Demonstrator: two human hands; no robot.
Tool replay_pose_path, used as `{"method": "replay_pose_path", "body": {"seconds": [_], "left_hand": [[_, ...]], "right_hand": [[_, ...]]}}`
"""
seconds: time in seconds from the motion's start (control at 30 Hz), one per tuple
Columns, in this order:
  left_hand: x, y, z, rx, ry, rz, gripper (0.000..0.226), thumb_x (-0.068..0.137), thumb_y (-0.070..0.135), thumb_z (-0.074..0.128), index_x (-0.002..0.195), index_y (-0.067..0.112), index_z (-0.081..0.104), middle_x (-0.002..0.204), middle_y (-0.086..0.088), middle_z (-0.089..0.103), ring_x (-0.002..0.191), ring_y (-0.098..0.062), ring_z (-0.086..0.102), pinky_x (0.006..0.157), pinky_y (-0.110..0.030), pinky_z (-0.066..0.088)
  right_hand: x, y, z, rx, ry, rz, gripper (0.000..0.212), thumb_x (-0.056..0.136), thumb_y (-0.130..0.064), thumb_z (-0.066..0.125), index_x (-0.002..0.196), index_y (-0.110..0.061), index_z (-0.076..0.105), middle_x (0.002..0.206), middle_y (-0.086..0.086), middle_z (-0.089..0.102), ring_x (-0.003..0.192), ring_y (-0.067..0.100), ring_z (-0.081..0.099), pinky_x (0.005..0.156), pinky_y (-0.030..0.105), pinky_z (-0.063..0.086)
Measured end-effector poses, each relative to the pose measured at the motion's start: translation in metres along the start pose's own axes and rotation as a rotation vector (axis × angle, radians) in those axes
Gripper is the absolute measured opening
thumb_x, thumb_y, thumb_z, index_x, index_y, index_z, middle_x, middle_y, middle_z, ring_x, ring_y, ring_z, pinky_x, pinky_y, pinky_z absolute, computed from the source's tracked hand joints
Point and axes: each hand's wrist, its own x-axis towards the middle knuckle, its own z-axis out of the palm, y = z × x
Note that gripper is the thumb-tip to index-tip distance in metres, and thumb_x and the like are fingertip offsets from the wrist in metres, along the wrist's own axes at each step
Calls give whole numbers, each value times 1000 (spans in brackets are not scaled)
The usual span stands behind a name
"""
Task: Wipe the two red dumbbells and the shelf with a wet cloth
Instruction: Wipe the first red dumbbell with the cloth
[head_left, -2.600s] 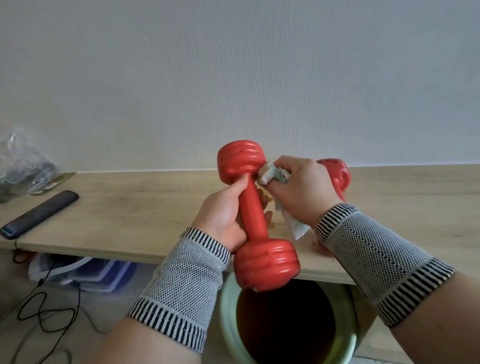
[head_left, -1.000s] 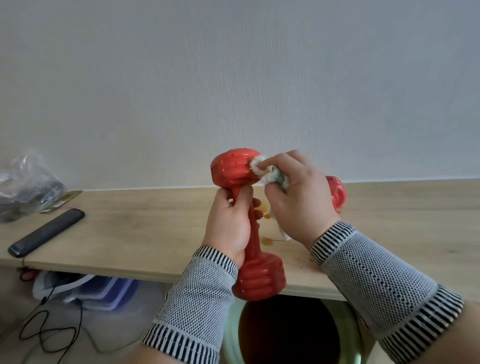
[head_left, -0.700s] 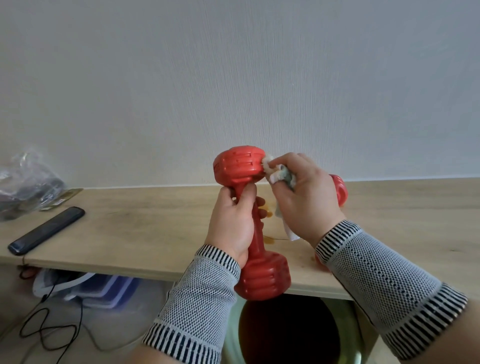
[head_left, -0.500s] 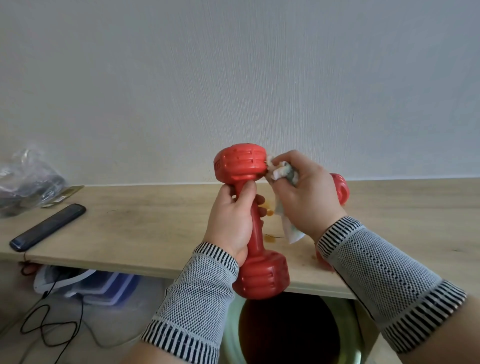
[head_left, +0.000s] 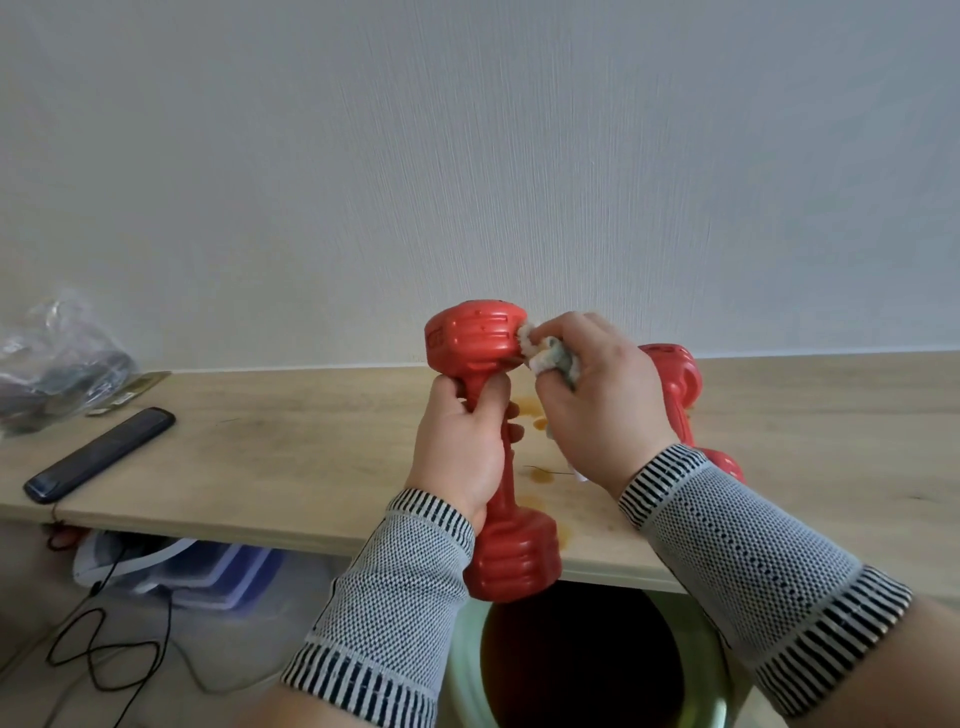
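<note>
My left hand (head_left: 460, 447) grips the handle of a red dumbbell (head_left: 475, 340), held upright above the front edge of the wooden shelf (head_left: 291, 447). My right hand (head_left: 602, 410) pinches a bunched white wet cloth (head_left: 543, 356) and presses it against the right side of the dumbbell's upper head. A second red dumbbell (head_left: 675, 376) lies on the shelf behind my right hand, mostly hidden by it. Orange-brown stains (head_left: 527, 408) mark the shelf between the two dumbbells.
A black remote (head_left: 98, 454) lies near the shelf's left end, beside a clear plastic bag (head_left: 57, 361). Below the shelf are a green-rimmed bucket (head_left: 582, 670), stacked plastic trays (head_left: 208, 569) and black cables (head_left: 98, 644) on the floor. The white wall stands close behind.
The cloth in my right hand has kept rubbing around the dumbbell's upper head, ending on its right side. My left hand keeps its hold on the handle, nearly unmoved.
</note>
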Motion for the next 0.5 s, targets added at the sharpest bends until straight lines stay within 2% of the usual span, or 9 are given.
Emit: {"method": "replay_pose_path", "body": {"seconds": [0.13,0.2,0.3,0.33,0.4,0.5], "left_hand": [[3,3,-3,-29,15,-15,18,92,32,58,100,16,58,74,-1,65,59,-12,61,59,-33,46],[1,4,-4,-58,-30,-25,17,93,30,59,99,14,58,73,-1,65,58,-12,61,57,-32,45],[-4,6,-2,-79,-93,-42,18,94,30,58,101,13,59,73,-1,65,57,-12,61,56,-31,45],[-4,6,-2,-85,-93,-40,18,94,29,58,100,13,59,72,-1,65,57,-12,60,56,-31,45],[-2,7,-2,-80,-71,-23,16,94,29,58,98,14,59,72,-2,64,58,-13,59,57,-32,45],[2,7,-4,-55,-53,-1,14,94,29,57,97,16,58,72,-1,64,60,-14,59,60,-34,45]], "right_hand": [[0,-7,-1,4,-10,-65,18,78,-9,57,92,-17,66,86,-8,56,66,11,56,56,28,48],[2,0,-2,42,-20,29,16,82,-8,60,87,-23,62,79,-8,59,61,6,57,55,24,47],[2,6,-3,112,-30,190,26,83,-7,62,79,-30,51,66,-12,58,58,2,58,50,12,42],[2,4,-3,111,-19,181,26,83,-6,62,80,-30,51,69,-13,58,60,4,58,54,15,45],[2,-3,-2,84,5,100,20,81,-6,60,85,-25,57,81,-9,58,71,9,58,65,29,49],[2,-11,-1,42,13,-8,19,79,-7,57,94,-16,63,93,-4,57,78,18,59,66,38,51]]}}
